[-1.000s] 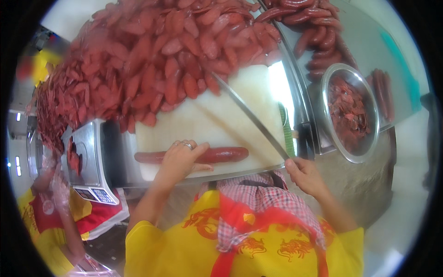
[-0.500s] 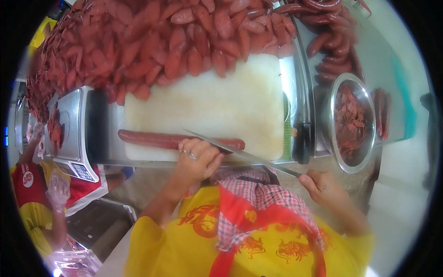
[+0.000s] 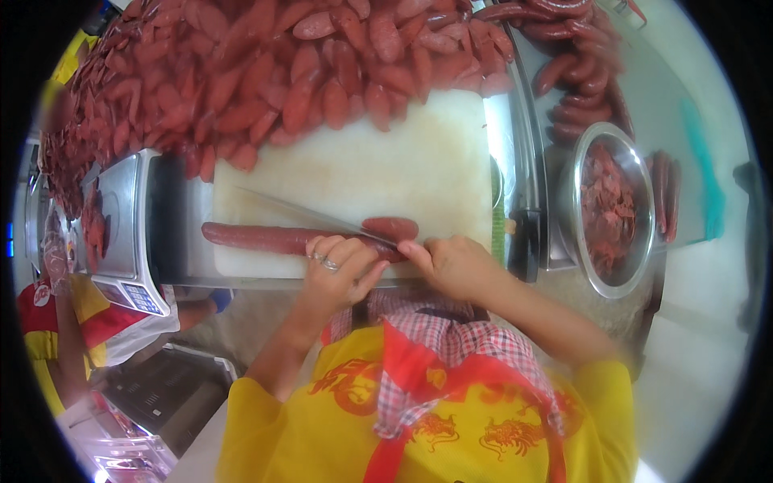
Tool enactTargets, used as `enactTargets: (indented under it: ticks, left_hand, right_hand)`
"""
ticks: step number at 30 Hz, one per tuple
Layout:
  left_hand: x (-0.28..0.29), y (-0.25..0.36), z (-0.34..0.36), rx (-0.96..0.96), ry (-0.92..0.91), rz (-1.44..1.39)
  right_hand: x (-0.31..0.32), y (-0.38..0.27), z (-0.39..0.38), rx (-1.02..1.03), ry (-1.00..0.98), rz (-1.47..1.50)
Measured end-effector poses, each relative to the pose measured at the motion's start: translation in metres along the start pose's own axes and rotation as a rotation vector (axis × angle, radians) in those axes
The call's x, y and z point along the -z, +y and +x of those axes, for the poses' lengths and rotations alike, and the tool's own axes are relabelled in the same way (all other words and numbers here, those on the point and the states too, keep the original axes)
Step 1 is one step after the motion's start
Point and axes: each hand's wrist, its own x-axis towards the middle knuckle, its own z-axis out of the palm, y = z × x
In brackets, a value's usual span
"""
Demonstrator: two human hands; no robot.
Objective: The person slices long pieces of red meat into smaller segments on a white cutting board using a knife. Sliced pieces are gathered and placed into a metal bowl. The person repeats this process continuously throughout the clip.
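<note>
A long red sausage [image 3: 254, 236] lies across the near part of the white cutting board [image 3: 346, 169]. My left hand [image 3: 342, 264] is closed over its right portion, fingers bent on top. In my right hand [image 3: 455, 264] is a knife [image 3: 302, 212], its handle hidden by the fingers. The blade slants to the far left, crossing above the sausage beside my left fingers. A cut slice of sausage [image 3: 390, 228] rests against the far side of the blade. Heaped slanted sausage slices [image 3: 322, 80] cover the far edge of the board.
On the left stands a digital scale [image 3: 121, 209] with slices on it. At the right, a steel bowl [image 3: 573, 201] holds red scraps, with whole sausages [image 3: 584, 76] behind it. Another person's arm [image 3: 68, 322] shows at the far left, near a dark crate [image 3: 165, 394].
My right hand has moved left with the knife, up to the end of the sausage. A slice now lies apart from it. My left hand stays on the sausage.
</note>
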Motion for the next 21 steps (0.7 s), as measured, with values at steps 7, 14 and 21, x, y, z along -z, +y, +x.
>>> enactTargets:
  ticks: [7, 14, 21]
  left_hand:
    - [-0.001, -0.006, -0.005, -0.009, 0.075, 0.000]
    - [-0.002, -0.007, 0.004, 0.060, 0.078, -0.090]
    - [-0.001, -0.002, 0.002, 0.079, 0.108, -0.046]
  right_hand:
    - [0.055, 0.014, -0.107, -0.172, -0.059, 0.080]
    - [0.064, 0.012, -0.136, -0.387, -0.132, -0.001]
    - [-0.010, -0.004, -0.011, -0.141, -0.062, 0.013]
